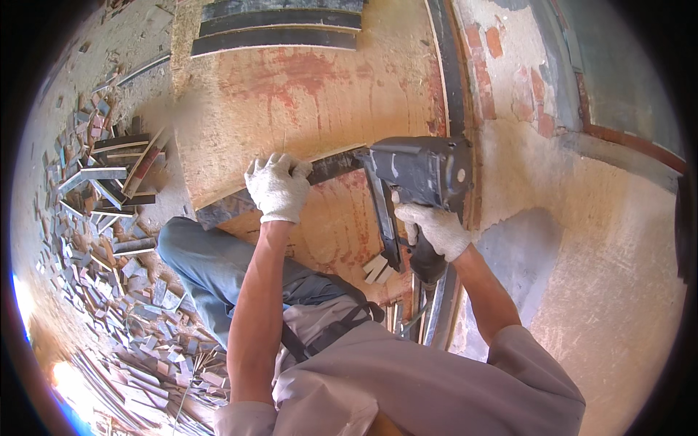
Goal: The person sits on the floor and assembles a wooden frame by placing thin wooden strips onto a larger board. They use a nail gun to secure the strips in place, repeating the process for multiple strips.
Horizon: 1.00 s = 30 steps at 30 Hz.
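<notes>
In a white work glove, my left hand [278, 187] closes over a dark wooden strip [338, 164] that lies across the stained plywood board [305, 94]. The strip's left part [225, 209] shows beyond my wrist, near my knee. My right hand [435, 227], also gloved, is wrapped round the handle of a black nail gun [418, 173]. The gun's nose rests at or close to the strip's right end; contact is hard to tell. Its slanted magazine [383, 218] points back toward me, and a hose [416, 320] runs from the grip's end.
Several dark strips [280, 29] lie stacked at the board's far end. A long dark rail [451, 80] edges the board on the right, beside a worn wall [582, 211]. Small offcuts [378, 269] lie near my lap. Scrap wood [120, 178] litters the floor at left.
</notes>
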{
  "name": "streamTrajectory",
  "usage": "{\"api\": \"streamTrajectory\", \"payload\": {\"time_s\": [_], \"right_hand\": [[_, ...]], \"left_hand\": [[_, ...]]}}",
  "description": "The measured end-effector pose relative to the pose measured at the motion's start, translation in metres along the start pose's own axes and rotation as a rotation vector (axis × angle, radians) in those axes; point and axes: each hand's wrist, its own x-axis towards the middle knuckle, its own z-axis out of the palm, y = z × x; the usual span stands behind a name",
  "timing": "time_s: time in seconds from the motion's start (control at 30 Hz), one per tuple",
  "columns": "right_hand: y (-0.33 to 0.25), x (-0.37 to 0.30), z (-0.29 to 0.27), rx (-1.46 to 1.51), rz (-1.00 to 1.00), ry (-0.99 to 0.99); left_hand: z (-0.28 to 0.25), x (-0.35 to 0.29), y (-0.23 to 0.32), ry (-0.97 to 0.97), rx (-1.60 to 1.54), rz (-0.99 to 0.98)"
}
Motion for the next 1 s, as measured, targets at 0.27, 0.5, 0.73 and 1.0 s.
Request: {"api": "streamTrajectory", "payload": {"time_s": [0.27,0.5,0.73,1.0], "right_hand": [[-0.002,-0.002,0.005,-0.067,0.031,-0.104],[-0.003,0.005,0.018,-0.060,0.018,-0.117],[-0.005,0.000,0.022,-0.127,0.036,-0.142],[0.001,0.006,0.038,0.029,0.015,-0.129]], "left_hand": [[0.002,0.000,0.000,0.032,0.015,0.041],[0.003,0.001,-0.002,0.121,-0.025,0.099],[0.000,-0.001,-0.010,0.042,-0.041,0.118],[-0.002,-0.005,-0.020,0.024,-0.080,0.200]]}}
